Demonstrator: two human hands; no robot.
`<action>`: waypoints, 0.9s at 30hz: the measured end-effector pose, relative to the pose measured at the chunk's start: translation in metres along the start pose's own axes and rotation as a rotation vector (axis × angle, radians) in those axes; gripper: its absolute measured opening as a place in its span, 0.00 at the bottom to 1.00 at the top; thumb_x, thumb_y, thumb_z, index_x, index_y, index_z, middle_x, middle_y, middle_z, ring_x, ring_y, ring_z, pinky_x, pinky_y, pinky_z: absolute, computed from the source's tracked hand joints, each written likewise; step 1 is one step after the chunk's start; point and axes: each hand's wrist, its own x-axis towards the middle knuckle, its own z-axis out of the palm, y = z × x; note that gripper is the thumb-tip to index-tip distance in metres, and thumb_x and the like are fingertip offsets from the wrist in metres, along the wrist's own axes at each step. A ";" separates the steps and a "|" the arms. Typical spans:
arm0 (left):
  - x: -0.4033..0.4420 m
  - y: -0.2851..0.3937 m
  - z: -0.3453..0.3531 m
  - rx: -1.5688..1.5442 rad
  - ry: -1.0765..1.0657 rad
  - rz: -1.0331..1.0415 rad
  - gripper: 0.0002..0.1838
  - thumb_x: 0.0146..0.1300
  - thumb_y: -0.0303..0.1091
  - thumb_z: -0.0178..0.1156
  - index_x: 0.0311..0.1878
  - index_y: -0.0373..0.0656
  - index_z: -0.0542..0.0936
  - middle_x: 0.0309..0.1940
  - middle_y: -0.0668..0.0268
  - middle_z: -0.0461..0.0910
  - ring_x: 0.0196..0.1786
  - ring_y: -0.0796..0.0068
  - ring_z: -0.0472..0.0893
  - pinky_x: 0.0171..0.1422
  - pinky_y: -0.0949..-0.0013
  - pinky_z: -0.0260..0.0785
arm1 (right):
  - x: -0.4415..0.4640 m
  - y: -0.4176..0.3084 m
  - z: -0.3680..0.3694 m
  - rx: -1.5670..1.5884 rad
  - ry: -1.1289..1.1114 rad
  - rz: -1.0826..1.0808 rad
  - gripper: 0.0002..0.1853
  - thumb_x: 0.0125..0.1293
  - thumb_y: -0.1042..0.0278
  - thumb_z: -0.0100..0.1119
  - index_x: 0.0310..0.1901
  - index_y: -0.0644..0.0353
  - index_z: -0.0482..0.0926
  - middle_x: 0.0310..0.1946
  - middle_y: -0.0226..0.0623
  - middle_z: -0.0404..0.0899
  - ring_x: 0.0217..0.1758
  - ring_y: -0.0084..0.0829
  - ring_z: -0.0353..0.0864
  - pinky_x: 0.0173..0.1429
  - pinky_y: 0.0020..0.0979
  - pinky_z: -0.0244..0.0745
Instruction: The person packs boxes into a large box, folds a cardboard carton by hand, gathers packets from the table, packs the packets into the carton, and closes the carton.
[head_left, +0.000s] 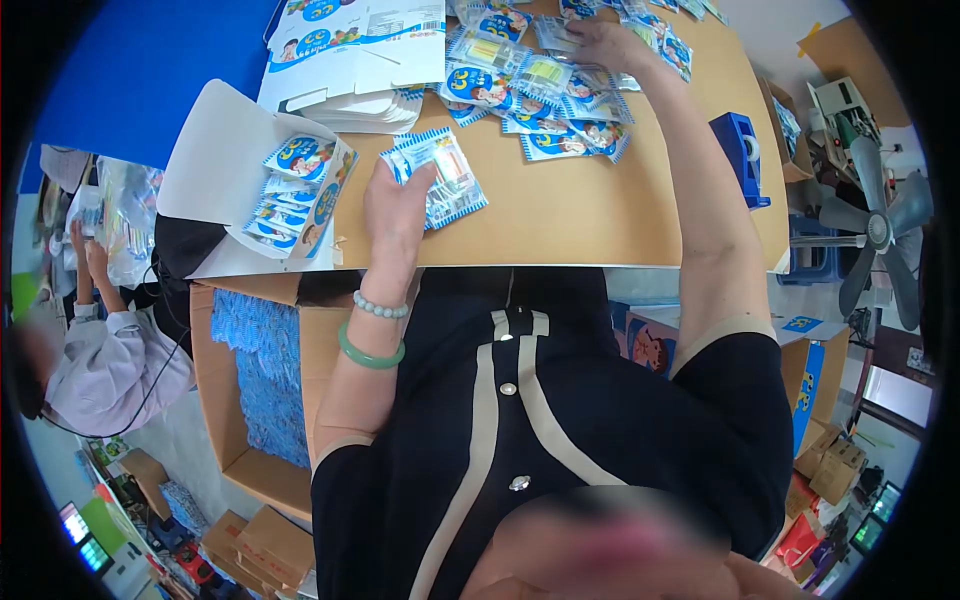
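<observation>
Left hand (392,210) grips a packet (458,190), boxed packets (300,158) to its left; unboxed packets (480,88) surround right hand (612,45), grip unclear.

The picture's top edge cuts off the desk's far side (640,220), packet pile (480,85) and white carton (400,60); whether the right hand (608,47) grips a packet is unclear.

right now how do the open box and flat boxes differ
The open box is unfolded, while the flat boxes are folded. The open box holds packets; the flat boxes lie stacked. Both are white with blue print.
</observation>
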 end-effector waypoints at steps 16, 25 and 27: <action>0.004 -0.002 0.002 0.020 0.007 -0.003 0.15 0.62 0.35 0.65 0.49 0.37 0.80 0.42 0.60 0.87 0.42 0.70 0.87 0.49 0.66 0.76 | -0.015 -0.009 -0.001 -0.167 0.148 0.065 0.21 0.72 0.52 0.53 0.62 0.48 0.74 0.47 0.51 0.84 0.50 0.53 0.82 0.55 0.46 0.78; -0.002 -0.005 0.005 0.161 0.137 0.135 0.18 0.62 0.38 0.66 0.50 0.36 0.78 0.40 0.56 0.86 0.44 0.61 0.86 0.50 0.59 0.75 | -0.127 -0.186 -0.020 -0.085 0.333 0.059 0.10 0.71 0.59 0.53 0.46 0.55 0.75 0.36 0.45 0.84 0.40 0.54 0.83 0.42 0.51 0.78; -0.008 0.006 0.010 0.343 0.220 0.162 0.21 0.62 0.40 0.66 0.51 0.35 0.77 0.40 0.53 0.86 0.45 0.56 0.86 0.50 0.56 0.75 | -0.152 -0.232 0.014 -0.042 0.297 -0.066 0.08 0.70 0.61 0.54 0.44 0.55 0.75 0.33 0.42 0.83 0.37 0.53 0.82 0.39 0.51 0.78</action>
